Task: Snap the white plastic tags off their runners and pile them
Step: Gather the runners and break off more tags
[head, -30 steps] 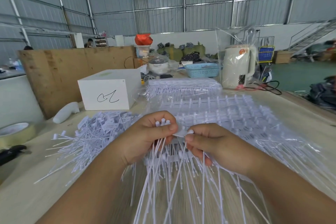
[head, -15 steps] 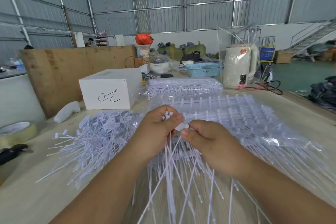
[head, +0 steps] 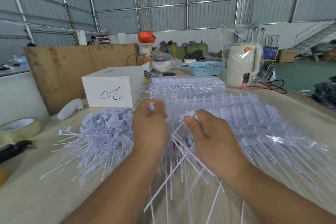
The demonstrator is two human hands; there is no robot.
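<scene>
Both hands worked over the middle of the table (head: 300, 107), close to its near edge. The left hand (head: 149, 129) was closed round a small bunch of loose white tags (head: 151, 107), their heads showing above the knuckles; the hand was blurred, so the exact finger lie could not be read. The right hand (head: 209, 132) pinched the head of one tag between thumb and forefinger, stems splaying down and toward the near edge beneath both wrists.

The pile of snapped tags (head: 101, 138) lay to the left of the left hand, just beside it, its stems running mostly toward the near-left corner and its flat heads toward the far side. The left hand was plainly the nearer to it. The unsnapped sheets on their runners (head: 245, 112), under clear film, lay to the right and behind the right hand, rows running across the table; a second wrapped stack sat further back.

In my judgement the coming move was a short leftward carry of the bunch onto the pile. Open tabletop lay between pile and near edge. Obstructions stood well apart: a white box (head: 112, 91) behind the pile, a tape roll (head: 18, 129) and a dark tool (head: 14, 150) at the left edge. Risk judged: trailing stems snagging the standing rows
</scene>
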